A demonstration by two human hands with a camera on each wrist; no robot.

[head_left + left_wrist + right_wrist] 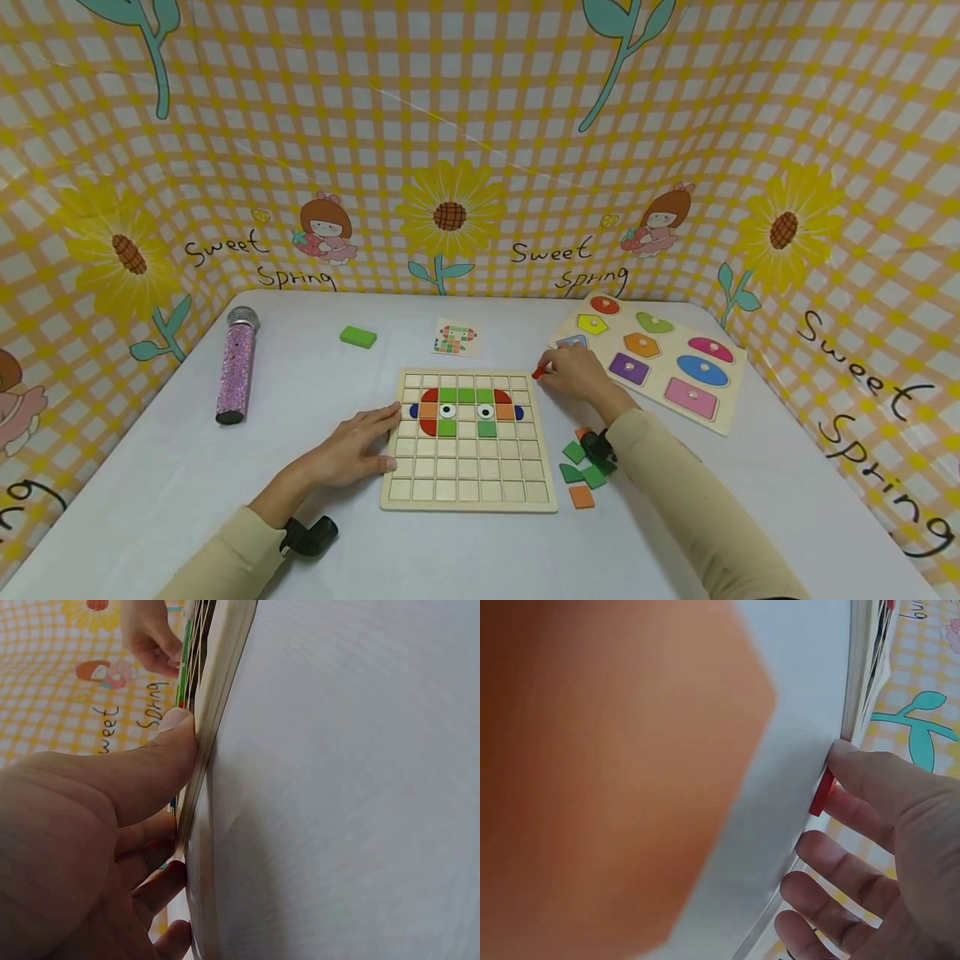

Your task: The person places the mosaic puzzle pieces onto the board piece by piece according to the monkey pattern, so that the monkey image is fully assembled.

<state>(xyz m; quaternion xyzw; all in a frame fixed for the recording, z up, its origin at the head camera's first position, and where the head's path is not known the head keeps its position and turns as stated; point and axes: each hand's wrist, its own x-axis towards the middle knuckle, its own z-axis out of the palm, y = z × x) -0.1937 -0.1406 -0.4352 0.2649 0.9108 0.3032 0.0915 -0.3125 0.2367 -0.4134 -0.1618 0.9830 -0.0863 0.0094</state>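
Observation:
A wooden grid board lies on the table, with red, green, orange and blue tiles and two eye tiles set in its upper rows. My left hand rests at the board's left edge. In the left wrist view, its thumb touches the board's side and the other fingers are spread along it. My right hand, just past the board's upper right corner, pinches a small red tile between thumb and index finger. The tile is partly hidden by the fingers.
Loose green and orange tiles lie right of the board, under the right wrist. A shape puzzle board stands behind that arm. Farther back are a pattern card and a green block; a pink glittery microphone lies at left.

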